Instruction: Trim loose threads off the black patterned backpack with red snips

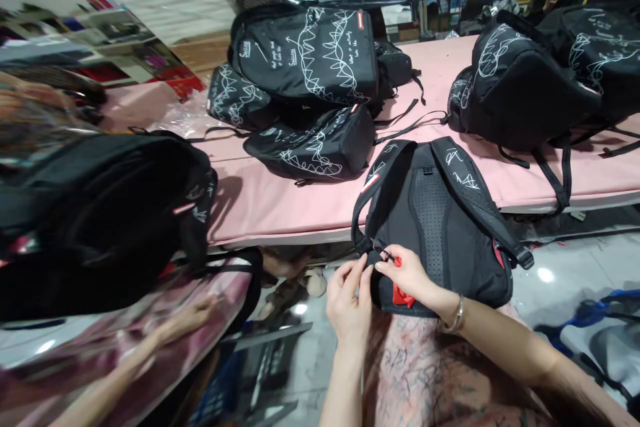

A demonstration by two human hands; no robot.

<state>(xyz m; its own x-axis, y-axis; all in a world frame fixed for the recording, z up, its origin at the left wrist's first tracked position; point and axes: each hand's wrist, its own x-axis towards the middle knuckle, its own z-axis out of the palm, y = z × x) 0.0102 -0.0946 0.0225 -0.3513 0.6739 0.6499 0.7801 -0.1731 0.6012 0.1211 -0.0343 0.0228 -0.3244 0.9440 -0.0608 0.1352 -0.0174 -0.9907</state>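
Note:
A black backpack (430, 233) lies back side up across my lap and against the table edge, its padded shoulder straps (463, 187) toward the table. My left hand (350, 293) is closed at the lower end of the left shoulder strap, pinching the black strap webbing (370, 257). My right hand (407, 273) is closed too, its thumb and fingertips on a thin black strap end close to my left fingertips. Bits of red fabric (403, 297) show under and beside my right hand. The fingertips partly hide the strap join.
Several printed black backpacks (307, 53) stand on the pink table (280, 213), more of them (530, 87) at its right. At left, a co-worker's arm (175, 330) is beside another large black backpack (110, 213). Blue and white items (595, 327) lie at lower right.

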